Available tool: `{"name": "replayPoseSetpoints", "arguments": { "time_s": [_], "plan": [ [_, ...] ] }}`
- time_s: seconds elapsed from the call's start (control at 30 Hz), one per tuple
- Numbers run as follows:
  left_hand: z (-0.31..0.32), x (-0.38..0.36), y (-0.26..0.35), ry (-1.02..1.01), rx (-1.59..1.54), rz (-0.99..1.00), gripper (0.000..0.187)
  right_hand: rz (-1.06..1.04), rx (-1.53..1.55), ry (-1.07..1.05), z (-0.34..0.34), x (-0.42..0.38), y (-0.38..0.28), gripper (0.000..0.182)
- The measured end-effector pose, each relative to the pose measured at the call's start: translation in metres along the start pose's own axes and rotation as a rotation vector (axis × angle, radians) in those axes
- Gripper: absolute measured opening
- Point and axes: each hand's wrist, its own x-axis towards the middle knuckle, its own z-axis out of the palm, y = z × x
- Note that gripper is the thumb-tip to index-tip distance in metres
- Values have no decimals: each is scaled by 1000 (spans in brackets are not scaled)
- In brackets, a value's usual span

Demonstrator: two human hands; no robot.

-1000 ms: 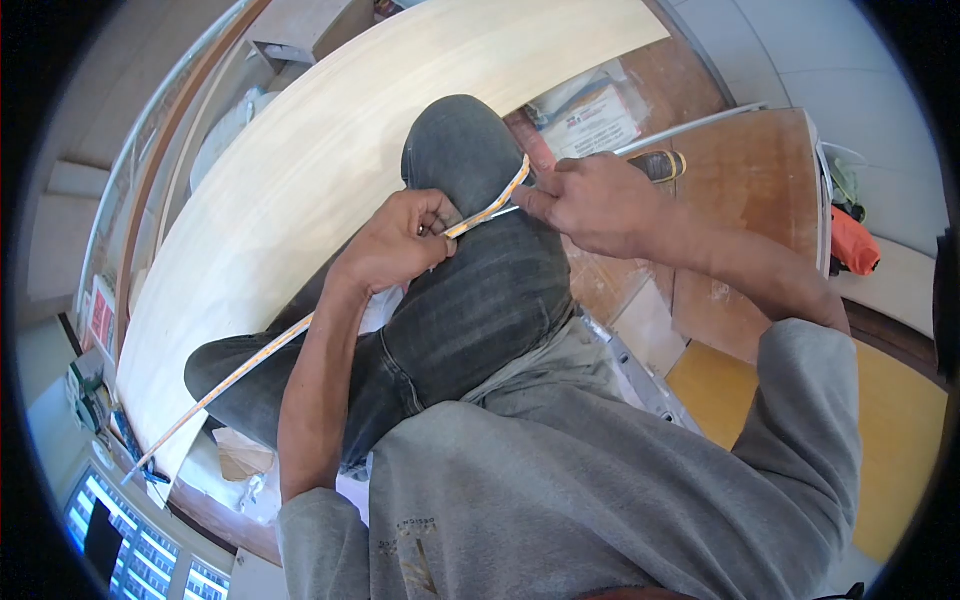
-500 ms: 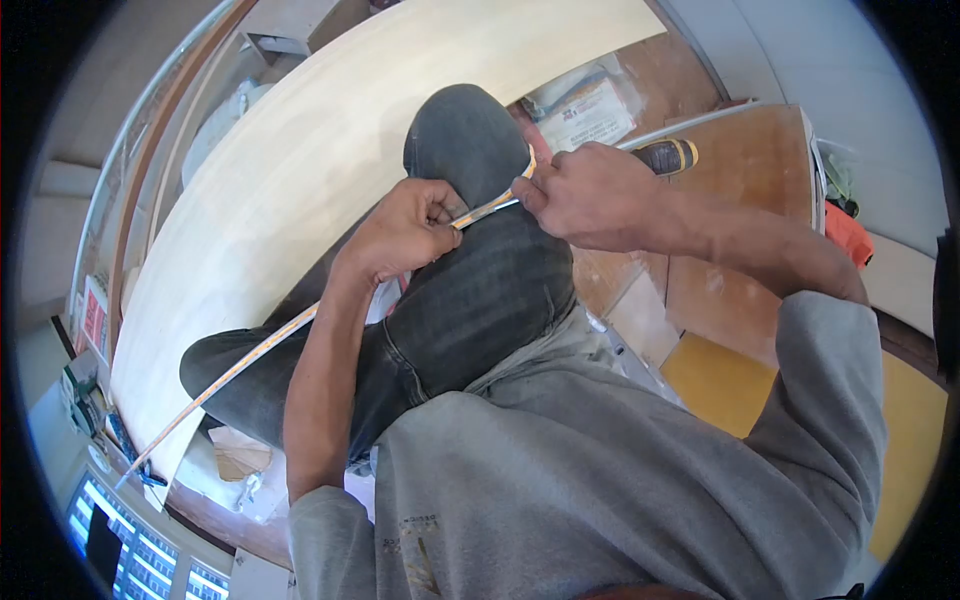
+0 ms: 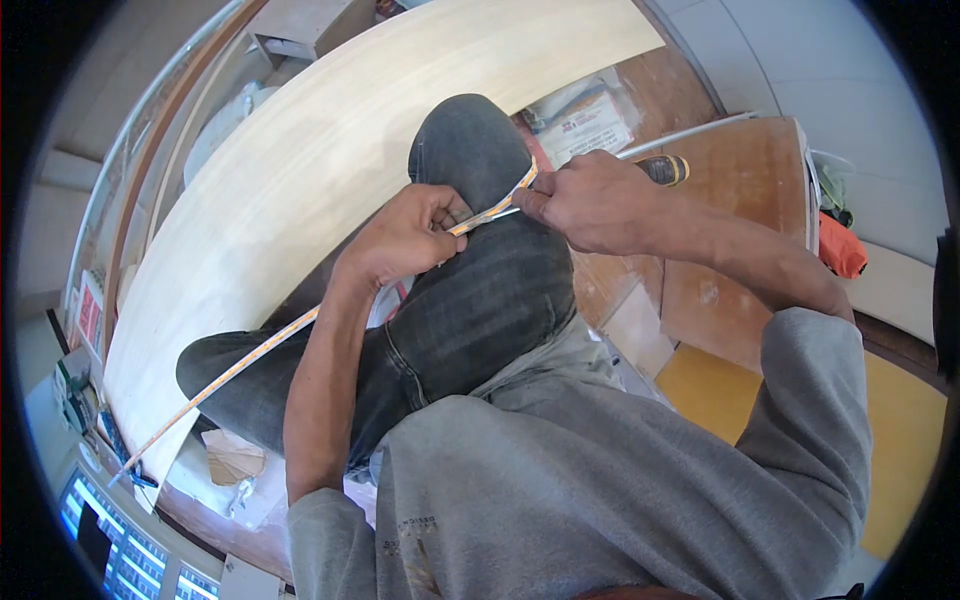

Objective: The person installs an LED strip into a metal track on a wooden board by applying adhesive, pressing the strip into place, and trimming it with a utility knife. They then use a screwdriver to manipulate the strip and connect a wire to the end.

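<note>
The left hand (image 3: 405,235) pinches a thin orange strip (image 3: 240,362), fingers closed on it just above the bent knee (image 3: 470,150). The right hand (image 3: 590,200) has its fingers clamped on the same strip a little further along, where its end curls up beside the knee. Between the two hands the strip lies taut across the dark jeans; behind the left fingers it runs long and straight, down past the thigh toward the floor. It looks light, narrow and springy, likely to whip or kink if bent sharply, so short pinches close together seem the safest hold. Beyond the fingers a wide pale wooden board (image 3: 330,140) curves across the view. To the right of the right hand lie a tool with a yellow-and-black handle (image 3: 668,168), brown panels and a tiled floor.
</note>
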Motion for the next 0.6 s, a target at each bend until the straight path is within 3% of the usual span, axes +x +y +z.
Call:
{"name": "replayPoseSetpoints", "arguments": {
  "time_s": [0.2, 0.37, 0.6],
  "plan": [
    [2, 0, 1, 20, 42, 8, 28, -54, -3, -22, -7, 4, 4, 34],
    [4, 0, 4, 32, 91, -29, 26, -149, -193, -24, -13, 5, -10, 32],
    [1, 1, 4, 15, -52, -19, 25, -44, -106, 131, 12, -3, 1, 32]
  ]
}}
